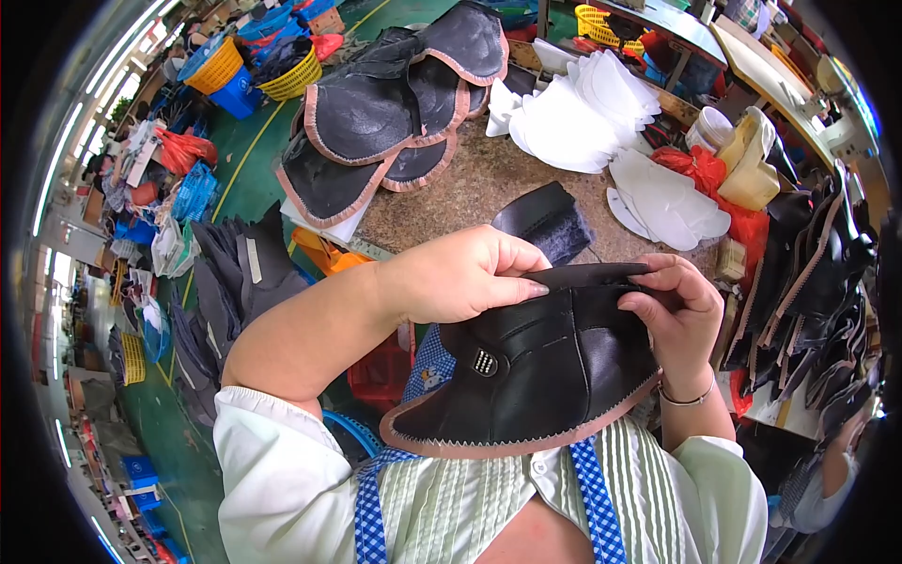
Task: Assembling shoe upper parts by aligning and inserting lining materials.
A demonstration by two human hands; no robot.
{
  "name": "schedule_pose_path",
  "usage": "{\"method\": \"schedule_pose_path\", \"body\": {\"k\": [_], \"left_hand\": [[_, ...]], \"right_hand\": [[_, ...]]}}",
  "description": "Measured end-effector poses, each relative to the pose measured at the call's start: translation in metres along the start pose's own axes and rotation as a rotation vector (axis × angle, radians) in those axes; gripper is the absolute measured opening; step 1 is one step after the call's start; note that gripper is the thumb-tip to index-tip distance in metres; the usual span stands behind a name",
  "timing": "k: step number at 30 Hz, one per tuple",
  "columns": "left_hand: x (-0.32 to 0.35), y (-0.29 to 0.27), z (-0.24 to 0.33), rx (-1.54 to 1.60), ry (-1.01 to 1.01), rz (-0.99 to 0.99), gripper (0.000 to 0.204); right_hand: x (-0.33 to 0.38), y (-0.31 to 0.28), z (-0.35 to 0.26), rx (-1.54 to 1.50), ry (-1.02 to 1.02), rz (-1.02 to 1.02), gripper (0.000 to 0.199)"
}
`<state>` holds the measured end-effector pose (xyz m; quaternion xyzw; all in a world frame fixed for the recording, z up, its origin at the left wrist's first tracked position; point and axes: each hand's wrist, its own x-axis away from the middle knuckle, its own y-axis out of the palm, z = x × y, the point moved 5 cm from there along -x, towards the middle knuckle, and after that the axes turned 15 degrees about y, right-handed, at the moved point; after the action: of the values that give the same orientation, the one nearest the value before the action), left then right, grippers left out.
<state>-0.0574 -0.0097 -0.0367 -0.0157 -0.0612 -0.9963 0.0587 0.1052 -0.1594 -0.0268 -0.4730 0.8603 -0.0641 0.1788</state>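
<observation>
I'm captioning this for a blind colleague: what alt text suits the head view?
A person's left hand and right hand pinch the top edge of a black, leather-like piece with a zigzag-edged pinkish-brown border. Beyond, on a speckled brown table, similar black pieces are piled at left and white pieces at right.

Before the worker (460, 503), a boot upper (554, 376) sits between the left grip (479, 273) and the right grip (681, 310). Just beyond, a small piece (545, 221) lies on the counter (446, 202). At its far left there's a pile of uppers (366, 108); right of that, a heap of cut sheets (583, 108), with a second batch (672, 202) nearer and farther right. A tub (709, 127) stands behind that batch; more uppers (794, 273) are over to the right. Stacked panels (225, 287) lie left of the counter.
</observation>
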Motion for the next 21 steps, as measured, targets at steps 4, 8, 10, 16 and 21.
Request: {"method": "schedule_pose_path", "body": {"k": [4, 8, 10, 16, 21], "left_hand": [[-0.002, 0.000, 0.007, 0.053, -0.092, -0.085, 0.018], [-0.002, 0.002, 0.017, -0.017, -0.135, -0.147, 0.022], [-0.002, 0.002, 0.015, -0.006, -0.114, -0.156, 0.024], [-0.004, 0.005, 0.017, 0.034, -0.035, -0.191, 0.026], [-0.004, 0.011, 0.017, 0.056, -0.013, -0.186, 0.027]], "right_hand": [[0.000, 0.001, 0.004, -0.095, 0.110, -0.047, 0.019], [0.001, 0.003, 0.008, -0.189, 0.177, -0.066, 0.018], [0.003, 0.003, 0.009, -0.184, 0.183, -0.058, 0.018], [0.005, 0.002, 0.005, -0.185, 0.159, -0.014, 0.017], [0.004, -0.002, 0.003, -0.115, 0.177, -0.029, 0.018]]}}
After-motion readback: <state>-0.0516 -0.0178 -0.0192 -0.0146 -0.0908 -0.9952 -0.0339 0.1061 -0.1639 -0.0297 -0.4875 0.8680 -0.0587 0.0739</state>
